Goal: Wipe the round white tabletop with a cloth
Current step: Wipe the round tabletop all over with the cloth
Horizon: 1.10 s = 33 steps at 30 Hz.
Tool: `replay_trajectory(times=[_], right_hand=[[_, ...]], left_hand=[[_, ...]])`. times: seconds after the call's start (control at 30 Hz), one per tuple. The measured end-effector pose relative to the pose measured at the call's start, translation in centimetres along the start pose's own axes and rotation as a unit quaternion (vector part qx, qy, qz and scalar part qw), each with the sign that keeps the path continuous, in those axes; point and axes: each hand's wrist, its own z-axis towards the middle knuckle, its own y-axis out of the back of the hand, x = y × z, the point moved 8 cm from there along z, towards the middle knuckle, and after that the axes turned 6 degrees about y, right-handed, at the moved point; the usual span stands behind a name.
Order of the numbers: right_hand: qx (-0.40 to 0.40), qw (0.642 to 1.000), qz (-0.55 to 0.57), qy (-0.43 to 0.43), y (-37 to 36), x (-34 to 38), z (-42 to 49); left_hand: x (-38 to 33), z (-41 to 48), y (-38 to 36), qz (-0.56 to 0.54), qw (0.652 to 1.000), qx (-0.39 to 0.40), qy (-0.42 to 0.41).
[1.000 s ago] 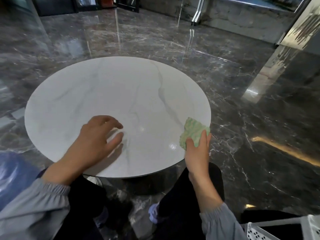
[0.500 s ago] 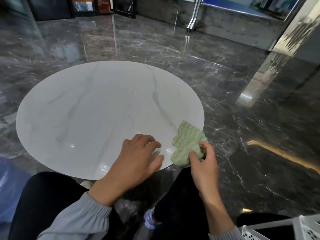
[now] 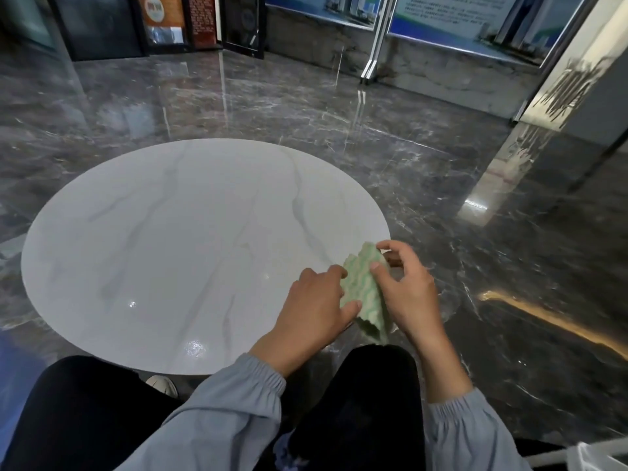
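Observation:
The round white tabletop (image 3: 176, 253) with grey marble veins fills the middle of the view, bare and glossy. A green and white wavy-patterned cloth (image 3: 363, 290) is held at the table's near right edge, partly hanging past the rim. My left hand (image 3: 316, 311) grips its left side with thumb and fingers. My right hand (image 3: 407, 287) pinches its upper right part between thumb and fingertips. Both hands meet over the rim, above my dark-trousered knees.
Dark polished marble floor (image 3: 441, 185) surrounds the table. Glass doors and display panels (image 3: 339, 15) line the far wall. A reflective pillar (image 3: 571, 62) stands at the right. A white perforated basket corner (image 3: 598, 457) shows at the bottom right. A shoe (image 3: 159, 385) peeks from under the table.
My left hand slid right across the tabletop from its near-left part and took hold of the cloth. The right hand shifted its grip on the cloth at the table's edge.

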Motion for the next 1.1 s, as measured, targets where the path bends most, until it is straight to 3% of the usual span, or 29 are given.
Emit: replay_trajectory(times=[0.13, 0.27, 0.43, 0.67, 0.83, 1.0, 1.1], right_hand=[[0.073, 0.997, 0.013, 0.003, -1.1, 0.0, 3.5], [0.121, 0.993, -0.012, 0.002, -2.3, -1.1, 4.7], [0.143, 0.981, 0.125, -0.031, -2.5, -1.9, 4.5], [0.148, 0.936, 0.314, -0.053, -1.8, -1.6, 5.0], [0.139, 0.973, 0.180, -0.029, -1.8, -3.7, 5.6], [0.156, 0.986, -0.029, 0.048, -3.8, -3.9, 6.0], [0.105, 0.975, -0.159, 0.112, -4.3, -3.8, 5.6]], left_hand=[[1.2, 1.6, 0.1, -0.095, 0.994, 0.001, 0.056], [1.7, 2.9, -0.4, -0.051, 0.997, 0.019, 0.056], [1.3, 4.7, 0.0, -0.001, 0.998, 0.005, 0.060], [0.5, 5.0, 0.9, -0.147, 0.987, 0.029, 0.053], [1.1, 4.3, 1.9, -0.189, 0.979, 0.011, 0.070], [1.4, 4.2, 0.7, -0.011, 0.996, 0.029, 0.085], [1.5, 3.9, 0.5, 0.073, 0.995, 0.001, 0.071]])
